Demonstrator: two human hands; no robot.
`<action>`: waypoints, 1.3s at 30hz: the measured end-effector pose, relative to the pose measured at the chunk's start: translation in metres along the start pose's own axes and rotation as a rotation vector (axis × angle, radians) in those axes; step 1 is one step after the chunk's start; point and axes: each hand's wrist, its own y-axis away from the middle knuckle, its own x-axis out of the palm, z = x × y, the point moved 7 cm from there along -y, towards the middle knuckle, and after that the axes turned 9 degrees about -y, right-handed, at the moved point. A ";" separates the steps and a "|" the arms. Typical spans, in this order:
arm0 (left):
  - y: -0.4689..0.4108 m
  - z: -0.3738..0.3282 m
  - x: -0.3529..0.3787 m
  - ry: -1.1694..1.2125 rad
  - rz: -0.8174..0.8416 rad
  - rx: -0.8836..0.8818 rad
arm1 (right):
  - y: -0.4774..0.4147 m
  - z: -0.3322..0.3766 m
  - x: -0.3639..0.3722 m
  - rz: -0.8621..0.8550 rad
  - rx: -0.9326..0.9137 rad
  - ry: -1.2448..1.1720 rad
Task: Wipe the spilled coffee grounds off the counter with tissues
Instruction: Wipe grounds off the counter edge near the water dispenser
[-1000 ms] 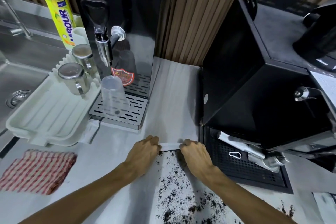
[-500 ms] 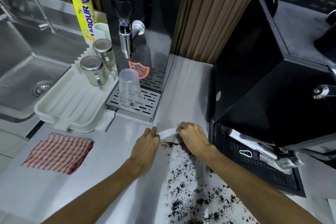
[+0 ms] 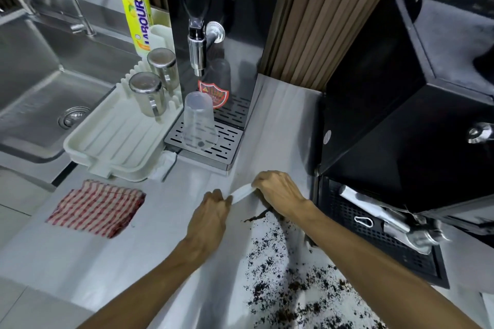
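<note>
Counter point(image 3: 280, 120): its far part is seen bare of grounds.
Coffee grounds point(image 3: 294, 291): scattered thickly over the near counter, with a thin dark ridge gathered just below the right hand.
Left hand point(image 3: 211, 211): fingers are curled round the tissue's left end.
Right hand point(image 3: 280, 192): the other end is pinched.
Tissue point(image 3: 242, 192): stretched as a narrow band between both hands, at the spill's far edge.
Progress: judged barely begun; nearly all the spill is left to be wiped.
</note>
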 end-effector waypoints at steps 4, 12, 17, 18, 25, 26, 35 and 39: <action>0.008 -0.020 -0.004 -0.022 0.045 -0.021 | 0.007 -0.005 0.008 0.016 -0.061 0.037; 0.025 -0.080 0.014 0.056 0.178 0.066 | 0.060 -0.032 0.001 0.067 -0.092 -0.025; 0.013 -0.071 -0.008 0.244 0.071 0.024 | 0.053 -0.037 -0.023 -0.010 -0.074 -0.080; 0.005 -0.065 -0.014 0.268 0.045 -0.011 | 0.047 -0.040 -0.025 -0.033 -0.052 -0.077; -0.043 -0.069 -0.025 0.176 0.040 0.020 | 0.032 -0.064 -0.016 0.041 0.223 0.153; -0.042 -0.073 -0.023 0.155 0.048 0.054 | 0.037 -0.062 -0.018 0.046 0.256 0.175; -0.006 -0.094 -0.001 -0.034 0.120 0.373 | 0.105 -0.025 -0.013 0.042 0.411 0.093; 0.005 -0.096 0.003 -0.048 0.132 0.487 | 0.115 -0.002 -0.022 0.053 0.377 0.023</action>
